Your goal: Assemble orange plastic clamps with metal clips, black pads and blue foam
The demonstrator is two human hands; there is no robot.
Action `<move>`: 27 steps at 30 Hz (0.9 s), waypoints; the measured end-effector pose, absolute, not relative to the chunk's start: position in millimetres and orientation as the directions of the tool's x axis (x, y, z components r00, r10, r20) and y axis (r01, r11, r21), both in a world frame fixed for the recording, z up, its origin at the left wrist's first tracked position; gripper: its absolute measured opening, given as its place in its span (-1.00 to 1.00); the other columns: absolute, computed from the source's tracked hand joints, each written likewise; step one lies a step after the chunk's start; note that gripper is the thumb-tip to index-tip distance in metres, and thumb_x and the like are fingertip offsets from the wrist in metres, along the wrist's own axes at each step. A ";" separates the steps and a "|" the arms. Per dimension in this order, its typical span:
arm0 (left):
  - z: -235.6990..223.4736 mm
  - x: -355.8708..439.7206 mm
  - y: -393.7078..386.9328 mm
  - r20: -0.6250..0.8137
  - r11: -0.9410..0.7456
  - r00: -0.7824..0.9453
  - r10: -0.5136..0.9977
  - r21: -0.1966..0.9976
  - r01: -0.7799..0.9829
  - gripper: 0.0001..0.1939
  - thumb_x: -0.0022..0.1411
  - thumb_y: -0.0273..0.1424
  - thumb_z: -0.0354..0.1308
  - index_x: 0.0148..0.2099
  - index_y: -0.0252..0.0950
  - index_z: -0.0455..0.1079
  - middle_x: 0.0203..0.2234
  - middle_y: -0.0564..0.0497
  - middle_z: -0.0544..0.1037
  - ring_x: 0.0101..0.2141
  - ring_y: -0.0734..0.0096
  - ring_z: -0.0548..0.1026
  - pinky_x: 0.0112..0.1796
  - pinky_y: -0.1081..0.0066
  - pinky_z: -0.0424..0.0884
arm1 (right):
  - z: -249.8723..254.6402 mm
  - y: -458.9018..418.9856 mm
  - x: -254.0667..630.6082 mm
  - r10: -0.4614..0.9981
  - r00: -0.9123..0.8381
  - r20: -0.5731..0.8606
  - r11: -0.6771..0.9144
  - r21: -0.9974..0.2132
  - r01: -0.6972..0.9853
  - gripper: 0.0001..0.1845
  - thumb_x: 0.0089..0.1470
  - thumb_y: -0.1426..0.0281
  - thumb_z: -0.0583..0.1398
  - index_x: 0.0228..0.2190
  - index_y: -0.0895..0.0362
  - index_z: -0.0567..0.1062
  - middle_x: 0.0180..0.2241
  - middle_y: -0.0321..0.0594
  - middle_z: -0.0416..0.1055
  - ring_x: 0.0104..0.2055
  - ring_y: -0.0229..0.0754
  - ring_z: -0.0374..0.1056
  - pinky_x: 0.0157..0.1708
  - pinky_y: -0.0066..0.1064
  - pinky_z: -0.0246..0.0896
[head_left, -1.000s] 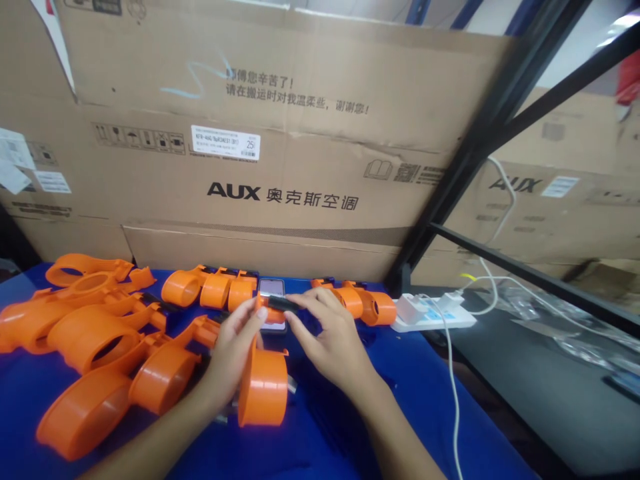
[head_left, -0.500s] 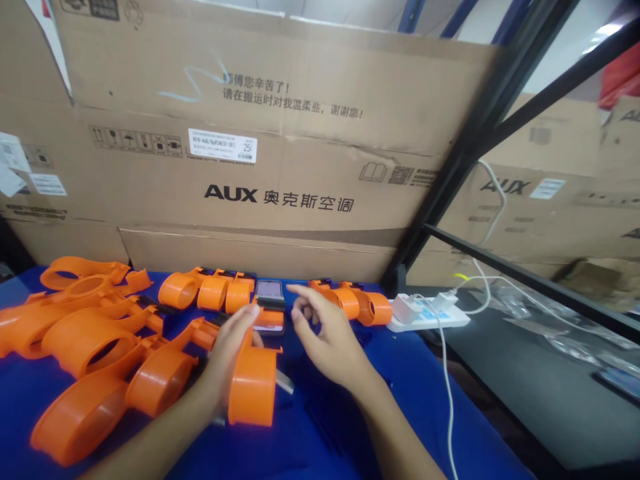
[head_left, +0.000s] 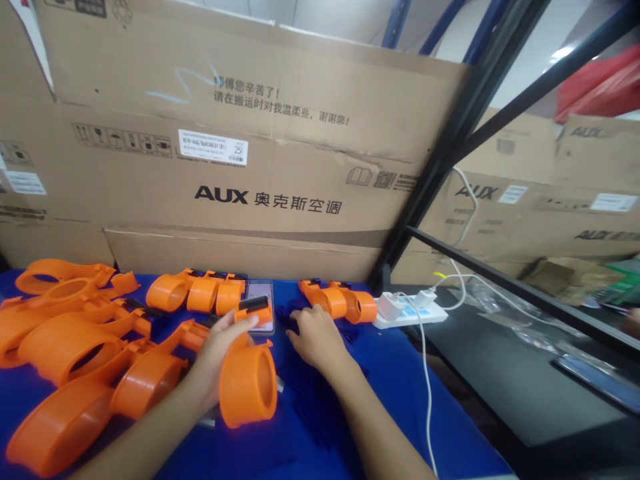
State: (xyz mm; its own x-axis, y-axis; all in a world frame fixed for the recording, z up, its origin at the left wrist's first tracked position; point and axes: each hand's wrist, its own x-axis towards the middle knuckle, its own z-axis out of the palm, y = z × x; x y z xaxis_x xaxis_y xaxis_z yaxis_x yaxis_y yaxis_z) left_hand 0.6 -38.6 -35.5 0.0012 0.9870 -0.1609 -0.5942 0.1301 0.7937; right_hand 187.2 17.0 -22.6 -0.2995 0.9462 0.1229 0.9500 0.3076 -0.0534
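Observation:
My left hand (head_left: 216,353) is closed round an orange plastic tape-dispenser part (head_left: 249,383), a wide ring with a handle and a black roller piece (head_left: 253,304) at its top end. It is held just above the blue table (head_left: 320,433). My right hand (head_left: 313,337) rests knuckles-up on the blue surface, fingers curled down onto small dark blue pieces (head_left: 293,320) that I cannot make out clearly. A phone (head_left: 263,307) lies flat just beyond the held part.
Many orange dispenser parts (head_left: 75,347) are piled at the left, a row (head_left: 197,293) behind, and two (head_left: 343,301) at centre right. A white power strip (head_left: 410,310) with cables lies right. Cardboard boxes (head_left: 250,167) wall the back; a black frame (head_left: 440,167) crosses right.
My right hand let go of the black roller end and dropped onto the table to the right. My left hand keeps the orange part, now lower and tilted toward me.

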 end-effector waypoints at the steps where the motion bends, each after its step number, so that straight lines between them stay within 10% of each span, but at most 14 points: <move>1: -37.5 0.5 -37.2 -0.165 0.138 0.008 0.986 0.798 -0.587 -0.59 0.00 -0.35 0.48 -0.11 -0.24 0.46 -0.60 0.14 0.48 -0.60 0.41 0.47 -0.49 0.41 0.47 | -22.8 17.4 187.1 0.946 -0.304 0.117 0.311 -0.053 0.949 -0.74 0.18 0.32 0.27 -0.14 0.17 0.62 -0.15 0.09 0.56 -0.01 0.18 0.39 -0.07 -0.13 0.21; 27: -39.3 -0.2 -40.3 -0.134 0.107 -0.020 0.991 0.860 -0.500 -0.60 0.04 -0.19 0.46 -0.14 -0.25 0.47 -0.69 0.18 0.36 -0.68 0.56 0.27 -0.56 0.52 0.30 | -24.9 15.5 187.3 0.895 -0.406 0.186 0.441 -0.230 0.868 -0.77 0.03 0.60 0.21 -0.24 0.12 0.44 -0.30 -0.11 0.47 -0.19 -0.05 0.37 -0.22 -0.34 0.16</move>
